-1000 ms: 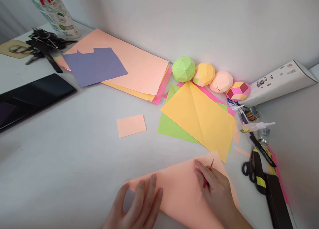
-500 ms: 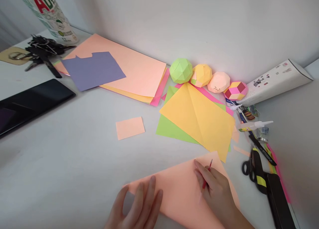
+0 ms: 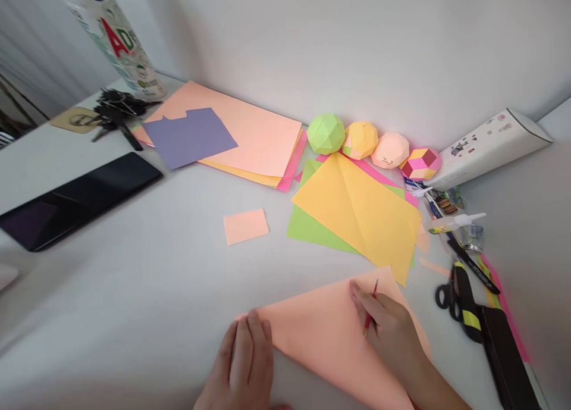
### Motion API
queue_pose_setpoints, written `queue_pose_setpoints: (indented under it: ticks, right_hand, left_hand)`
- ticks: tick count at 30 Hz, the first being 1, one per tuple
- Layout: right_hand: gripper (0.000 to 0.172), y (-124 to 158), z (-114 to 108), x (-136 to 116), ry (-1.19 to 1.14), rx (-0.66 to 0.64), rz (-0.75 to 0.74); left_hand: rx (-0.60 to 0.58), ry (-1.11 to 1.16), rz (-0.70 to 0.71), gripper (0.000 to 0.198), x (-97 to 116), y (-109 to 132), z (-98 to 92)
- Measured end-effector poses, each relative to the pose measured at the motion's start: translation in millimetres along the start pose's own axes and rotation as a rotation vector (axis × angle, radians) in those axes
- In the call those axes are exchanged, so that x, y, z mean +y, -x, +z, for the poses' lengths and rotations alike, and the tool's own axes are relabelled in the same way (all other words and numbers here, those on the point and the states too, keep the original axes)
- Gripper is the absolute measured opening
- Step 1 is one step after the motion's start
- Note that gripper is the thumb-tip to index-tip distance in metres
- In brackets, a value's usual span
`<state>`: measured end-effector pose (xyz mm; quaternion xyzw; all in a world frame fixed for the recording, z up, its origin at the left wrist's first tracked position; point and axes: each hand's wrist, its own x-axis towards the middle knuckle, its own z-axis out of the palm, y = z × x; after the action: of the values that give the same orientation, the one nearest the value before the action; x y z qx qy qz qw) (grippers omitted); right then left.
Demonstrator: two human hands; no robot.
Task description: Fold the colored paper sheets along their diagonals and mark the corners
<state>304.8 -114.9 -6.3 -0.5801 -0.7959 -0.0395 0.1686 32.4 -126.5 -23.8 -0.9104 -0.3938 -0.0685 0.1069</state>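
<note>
Peach sheet (image 3: 312,332): likely light, easily creased — best held by edges. Left hand (image 3: 247,359) at left corner, pinch unclear — right hand (image 3: 392,326) grips red pen (image 3: 368,321).

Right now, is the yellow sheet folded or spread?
Spread. The yellow sheet lies opened out over the green sheet, a crease line crossing its face.
</note>
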Motion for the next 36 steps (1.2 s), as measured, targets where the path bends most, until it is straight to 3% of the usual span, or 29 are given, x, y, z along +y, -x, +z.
queue_pose_setpoints:
  ticks: [4, 10, 18, 22, 36]
  right_hand:
    - [0.041, -3, 0, 1, -0.011, 0.019, -0.013]
    - [0.044, -3, 1, 1, -0.018, 0.041, 0.012]
    - [0.049, 1, 3, 2, 0.003, 0.017, 0.056]
    - [0.051, 0, 1, 2, -0.008, 0.025, 0.045]
    - [0.049, 0, 3, 5, -0.036, 0.075, 0.016]
  left_hand:
    - [-0.070, -0.047, -0.052, 0.103, 2, -2, -9.5]
    - [-0.091, 0.000, -0.076, 0.095, 3, -3, -13.5]
    - [0.063, 0.029, 0.065, 0.086, -4, -3, 2.0]
    - [0.117, 0.064, 0.189, 0.069, -8, -10, 0.3]
    - [0.013, 0.102, 0.249, 0.060, -12, -14, 3.0]
